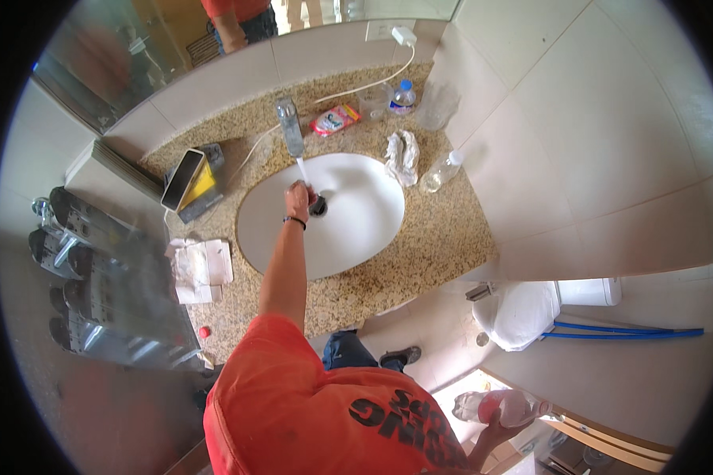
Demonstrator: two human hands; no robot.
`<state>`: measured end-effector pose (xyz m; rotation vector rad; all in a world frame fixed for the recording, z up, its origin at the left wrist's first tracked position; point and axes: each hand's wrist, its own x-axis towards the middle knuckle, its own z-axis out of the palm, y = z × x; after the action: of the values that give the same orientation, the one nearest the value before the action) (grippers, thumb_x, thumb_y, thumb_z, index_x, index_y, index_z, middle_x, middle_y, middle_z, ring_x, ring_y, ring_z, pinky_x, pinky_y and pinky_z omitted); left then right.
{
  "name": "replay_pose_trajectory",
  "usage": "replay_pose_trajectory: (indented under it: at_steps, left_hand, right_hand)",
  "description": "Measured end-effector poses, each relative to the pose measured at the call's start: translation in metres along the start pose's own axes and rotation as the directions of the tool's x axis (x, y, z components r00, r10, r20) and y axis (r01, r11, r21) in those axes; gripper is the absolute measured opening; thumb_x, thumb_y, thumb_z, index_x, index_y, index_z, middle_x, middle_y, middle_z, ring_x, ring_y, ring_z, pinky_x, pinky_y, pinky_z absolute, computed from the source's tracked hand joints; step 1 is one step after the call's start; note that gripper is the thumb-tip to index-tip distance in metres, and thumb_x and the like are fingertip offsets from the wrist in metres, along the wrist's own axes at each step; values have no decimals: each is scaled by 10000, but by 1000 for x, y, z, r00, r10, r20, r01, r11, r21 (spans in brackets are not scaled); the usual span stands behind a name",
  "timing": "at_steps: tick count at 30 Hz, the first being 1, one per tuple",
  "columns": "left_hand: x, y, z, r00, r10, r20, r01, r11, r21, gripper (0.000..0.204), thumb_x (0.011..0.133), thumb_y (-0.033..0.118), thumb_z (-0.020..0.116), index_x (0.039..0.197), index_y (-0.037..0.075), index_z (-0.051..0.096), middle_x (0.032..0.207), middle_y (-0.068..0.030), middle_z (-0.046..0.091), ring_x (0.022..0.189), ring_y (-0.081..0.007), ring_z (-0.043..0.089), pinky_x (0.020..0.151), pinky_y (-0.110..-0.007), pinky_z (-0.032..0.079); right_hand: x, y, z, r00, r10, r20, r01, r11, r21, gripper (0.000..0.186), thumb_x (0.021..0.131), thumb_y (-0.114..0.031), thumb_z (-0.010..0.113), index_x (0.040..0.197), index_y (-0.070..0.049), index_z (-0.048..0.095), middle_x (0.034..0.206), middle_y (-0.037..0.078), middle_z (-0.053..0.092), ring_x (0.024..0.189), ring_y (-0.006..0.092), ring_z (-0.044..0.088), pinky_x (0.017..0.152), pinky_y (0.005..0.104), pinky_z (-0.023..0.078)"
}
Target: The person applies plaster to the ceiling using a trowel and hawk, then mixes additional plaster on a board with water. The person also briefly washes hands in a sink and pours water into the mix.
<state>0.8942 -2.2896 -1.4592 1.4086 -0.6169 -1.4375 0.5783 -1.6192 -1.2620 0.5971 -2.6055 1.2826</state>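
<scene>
My left hand (297, 199), a dark band at its wrist, reaches into the white oval sink (356, 245). Its fingers are curled closed under the stream from the grey faucet (290, 131), beside the dark drain (318, 206). Whatever they may hold is hidden. Down at the lower right, away from the counter, my right hand (495, 434) is wrapped round a clear plastic bottle (509, 406) lying nearly sideways.
On the speckled counter (444, 229) are a pink packet (335, 119), a crumpled white cloth (402, 158), a clear bottle (444, 172), a blue-capped bottle (402, 96), a phone (184, 180), folded paper (200, 269) and a red cap (205, 332). A toilet (523, 315) stands right.
</scene>
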Motion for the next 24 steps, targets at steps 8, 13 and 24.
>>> replay_pose_trajectory:
  at_steps: [8,13,24]
  left_hand:
    - [-31,0,1,860,488,148,-459,616,640,130,862,-15,564,956,38,637,865,-134,679,729,-273,681,703,-386,569]
    - [-118,51,18,714,514,476,-565,21,825,139,930,193,640,973,65,671,979,-128,679,950,-337,676,794,-457,556]
    - [-88,181,71,318,838,444,-520,-238,820,293,914,204,652,1170,66,686,1225,-161,626,1135,-341,592,951,-472,480]
  right_hand:
    - [-1,-7,9,1000,12,-18,-11,999,35,1148,675,-444,885,1546,-7,278,1465,204,452,1367,372,470,1151,527,378]
    - [-1,-5,5,1000,13,-6,-13,1000,10,1139,670,-437,886,1539,-8,288,1437,200,479,1340,366,500,1137,521,397]
    - [-3,-15,23,999,50,-13,-49,996,75,1163,652,-434,897,1544,-18,277,1451,199,460,1367,372,468,1153,536,371]
